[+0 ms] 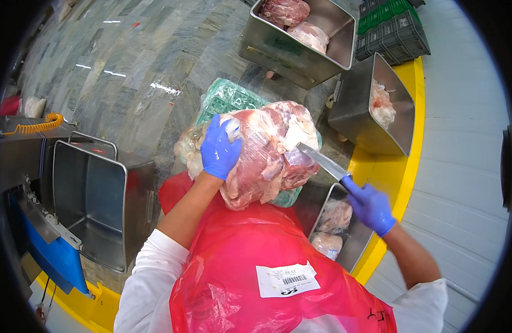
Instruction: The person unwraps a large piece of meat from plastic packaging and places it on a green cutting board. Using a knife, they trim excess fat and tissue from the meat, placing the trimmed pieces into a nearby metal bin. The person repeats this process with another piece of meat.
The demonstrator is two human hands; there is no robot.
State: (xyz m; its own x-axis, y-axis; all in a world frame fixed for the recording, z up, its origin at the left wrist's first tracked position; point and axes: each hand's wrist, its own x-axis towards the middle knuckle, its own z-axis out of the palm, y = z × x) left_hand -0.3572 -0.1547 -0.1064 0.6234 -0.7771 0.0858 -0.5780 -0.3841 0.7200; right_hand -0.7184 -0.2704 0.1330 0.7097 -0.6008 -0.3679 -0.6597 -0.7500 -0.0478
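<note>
A large block of raw meat (256,150), pink with white fat, lies in front of me, partly covered with clear plastic film (192,145). My left hand (221,147), in a blue glove, presses on its left side, fingers closed on a bunched bit of the film. Gripped in my blue-gloved right hand (369,205) is a knife (324,161). Its blade points left and its tip is at the white fat on the block's right side. Beneath the meat, a green plastic crate (233,97) under clear film shows at the back and front.
Steel bins with meat stand at the back (292,58), at the right (358,119) and near my right hand (353,244). Another steel bin (89,205) is at left, beside blue-fronted equipment (48,244). Stacked crates (392,36) and a yellow curb (415,111) line the white wall.
</note>
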